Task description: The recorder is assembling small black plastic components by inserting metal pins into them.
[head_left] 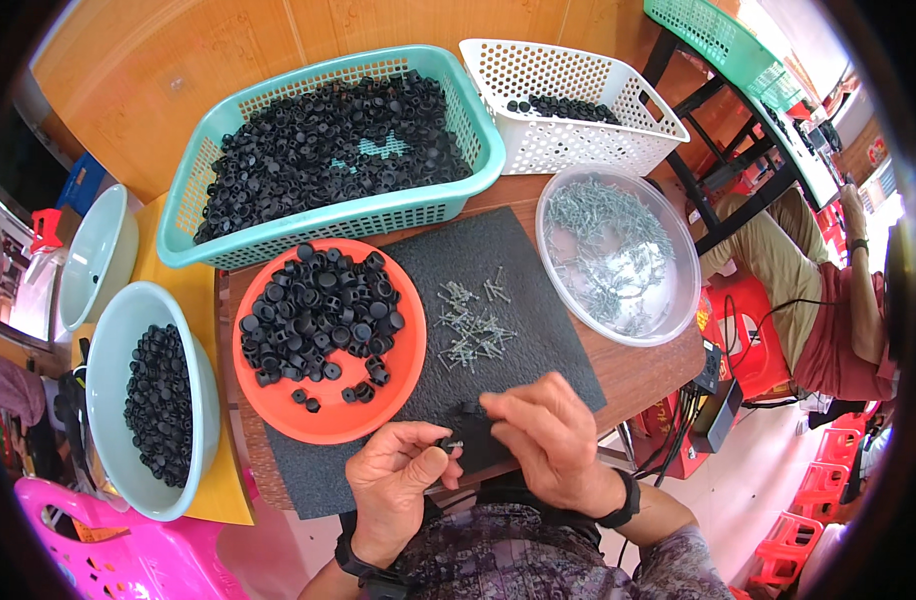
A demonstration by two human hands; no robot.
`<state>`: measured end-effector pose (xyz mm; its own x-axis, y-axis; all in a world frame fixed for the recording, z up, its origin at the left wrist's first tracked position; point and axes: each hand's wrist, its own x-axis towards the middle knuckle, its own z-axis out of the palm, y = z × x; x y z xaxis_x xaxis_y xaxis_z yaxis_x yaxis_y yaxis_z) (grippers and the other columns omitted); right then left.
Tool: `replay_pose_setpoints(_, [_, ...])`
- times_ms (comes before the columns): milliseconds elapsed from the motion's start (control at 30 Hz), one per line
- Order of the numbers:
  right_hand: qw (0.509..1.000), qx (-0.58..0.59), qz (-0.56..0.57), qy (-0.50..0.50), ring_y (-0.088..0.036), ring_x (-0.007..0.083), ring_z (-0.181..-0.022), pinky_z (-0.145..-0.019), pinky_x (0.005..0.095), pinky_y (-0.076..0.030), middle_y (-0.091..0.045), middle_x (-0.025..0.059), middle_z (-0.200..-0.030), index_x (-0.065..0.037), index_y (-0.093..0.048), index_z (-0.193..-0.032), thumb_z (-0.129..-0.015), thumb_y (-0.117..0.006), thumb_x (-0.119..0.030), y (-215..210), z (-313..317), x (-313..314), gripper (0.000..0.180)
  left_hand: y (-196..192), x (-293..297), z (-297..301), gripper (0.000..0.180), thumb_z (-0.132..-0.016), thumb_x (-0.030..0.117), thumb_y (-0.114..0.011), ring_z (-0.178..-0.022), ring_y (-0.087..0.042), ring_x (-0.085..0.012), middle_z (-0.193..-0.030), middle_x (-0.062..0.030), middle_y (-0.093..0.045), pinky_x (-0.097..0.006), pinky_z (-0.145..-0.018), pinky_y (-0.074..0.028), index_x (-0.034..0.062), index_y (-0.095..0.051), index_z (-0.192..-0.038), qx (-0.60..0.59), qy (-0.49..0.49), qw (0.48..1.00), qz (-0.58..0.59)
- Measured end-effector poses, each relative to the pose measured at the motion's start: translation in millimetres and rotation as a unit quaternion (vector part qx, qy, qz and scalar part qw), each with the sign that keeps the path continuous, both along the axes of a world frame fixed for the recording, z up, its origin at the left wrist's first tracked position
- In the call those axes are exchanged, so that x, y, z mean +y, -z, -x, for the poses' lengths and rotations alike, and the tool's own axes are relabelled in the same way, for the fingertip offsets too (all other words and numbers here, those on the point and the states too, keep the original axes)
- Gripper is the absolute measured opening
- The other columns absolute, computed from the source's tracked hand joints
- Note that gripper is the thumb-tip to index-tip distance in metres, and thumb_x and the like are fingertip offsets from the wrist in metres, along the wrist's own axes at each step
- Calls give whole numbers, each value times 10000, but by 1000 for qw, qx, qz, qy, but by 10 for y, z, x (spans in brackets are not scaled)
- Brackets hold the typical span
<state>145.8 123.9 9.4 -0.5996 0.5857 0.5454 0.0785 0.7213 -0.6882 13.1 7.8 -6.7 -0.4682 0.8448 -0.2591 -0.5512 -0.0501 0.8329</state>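
As a round orange plastic bowl (323,424) is holding black parts (323,310) beyond, the left hand (402,475) is pinching one, right hand (553,440) unclear.

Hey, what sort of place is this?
Probably a small workshop, given the rectangular green plastic basket of small black plastic pieces and the round clear plastic tub of silvery metal pins.

The head camera looks steeply down from the near side of the table (653,368). Left hand (396,482) and right hand (556,440) appear at close range, below centre.
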Motion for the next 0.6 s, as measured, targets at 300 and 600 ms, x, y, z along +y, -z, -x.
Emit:
replay_pose_setpoints(300, [976, -173, -95, -95, -480, 269, -760, -682, 357, -413, -491, 99, -822, -5, -626, -928, -548, -631, 1, 85, 116, 232, 380, 10, -11, 41, 256, -806, 119, -700, -580, -615, -220, -790, -161, -636, -315, -496, -503, -54, -568, -943, -25, -5, 1000, -16])
replay_pose_setpoints(600, [987, -72, 63, -129, -541, 302, -708, -609, 376, -450, -566, 134, -787, 25, -602, -881, -640, -694, -1, -40, 75, 118, 259, -6, 16, 4, 235, -811, 98, -693, -596, -603, -207, -820, -155, -628, -301, -505, -494, -49, -557, -935, -23, -9, 999, -23])
